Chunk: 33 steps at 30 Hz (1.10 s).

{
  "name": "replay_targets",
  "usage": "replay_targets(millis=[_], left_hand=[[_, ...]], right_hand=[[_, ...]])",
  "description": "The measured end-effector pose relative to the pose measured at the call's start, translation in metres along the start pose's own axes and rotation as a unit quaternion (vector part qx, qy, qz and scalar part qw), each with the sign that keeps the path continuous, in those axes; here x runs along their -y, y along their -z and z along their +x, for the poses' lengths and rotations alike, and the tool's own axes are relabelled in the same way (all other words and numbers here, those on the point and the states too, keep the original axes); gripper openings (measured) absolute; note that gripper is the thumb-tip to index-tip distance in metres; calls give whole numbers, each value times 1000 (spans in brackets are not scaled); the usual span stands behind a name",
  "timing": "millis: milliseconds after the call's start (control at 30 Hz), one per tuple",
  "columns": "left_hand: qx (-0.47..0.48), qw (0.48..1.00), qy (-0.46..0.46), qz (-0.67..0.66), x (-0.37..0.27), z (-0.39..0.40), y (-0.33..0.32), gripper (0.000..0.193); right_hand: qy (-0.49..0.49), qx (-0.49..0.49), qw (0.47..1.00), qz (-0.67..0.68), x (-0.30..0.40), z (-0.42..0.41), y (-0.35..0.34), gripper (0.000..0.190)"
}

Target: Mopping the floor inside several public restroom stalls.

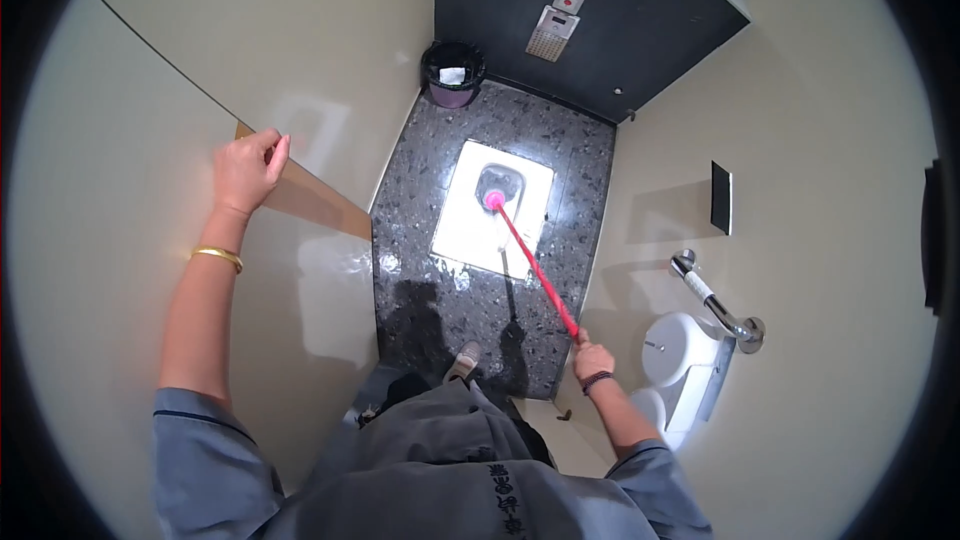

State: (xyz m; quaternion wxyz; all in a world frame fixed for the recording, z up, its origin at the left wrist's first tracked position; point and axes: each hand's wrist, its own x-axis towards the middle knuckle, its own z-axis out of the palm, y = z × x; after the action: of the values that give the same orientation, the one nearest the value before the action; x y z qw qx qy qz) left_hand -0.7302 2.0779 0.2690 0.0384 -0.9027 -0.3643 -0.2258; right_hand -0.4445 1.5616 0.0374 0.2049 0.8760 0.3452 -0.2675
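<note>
My right hand (595,360), with a dark beaded bracelet at the wrist, grips the upper end of a long red-handled toilet cleaning tool (538,274). Its round pink head (494,200) is at the basin of a white squat toilet (457,229) set in the floor; whether it is a brush or a plunger I cannot tell. Raised on the left, my left hand (251,169) has its fingers curled and nothing visible in them. It is near the beige wall panel (300,300) and a brown strip (322,202); contact is unclear.
A lined waste bin (452,96) stands in the far left corner. On the dark back wall (495,7) is a metal flush panel (553,31). The right wall carries a grab bar (709,296), white paper dispensers (671,352) and a small black-faced fixture (721,197). The speckled floor (480,307) looks wet.
</note>
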Motion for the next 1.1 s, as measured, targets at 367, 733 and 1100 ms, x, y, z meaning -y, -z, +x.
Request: replay_targets(millis=[367, 733, 1100], left_hand=[[-14, 1000, 20, 17, 0, -2, -3, 27], [11, 998, 44, 52, 1, 2, -4, 28], [6, 998, 31, 51, -4, 3, -4, 27]], right_hand=[[-22, 9, 997, -79, 17, 18, 4, 42], [-204, 374, 315, 848, 23, -48, -75, 17], [1, -68, 988, 140, 3, 11, -32, 35]])
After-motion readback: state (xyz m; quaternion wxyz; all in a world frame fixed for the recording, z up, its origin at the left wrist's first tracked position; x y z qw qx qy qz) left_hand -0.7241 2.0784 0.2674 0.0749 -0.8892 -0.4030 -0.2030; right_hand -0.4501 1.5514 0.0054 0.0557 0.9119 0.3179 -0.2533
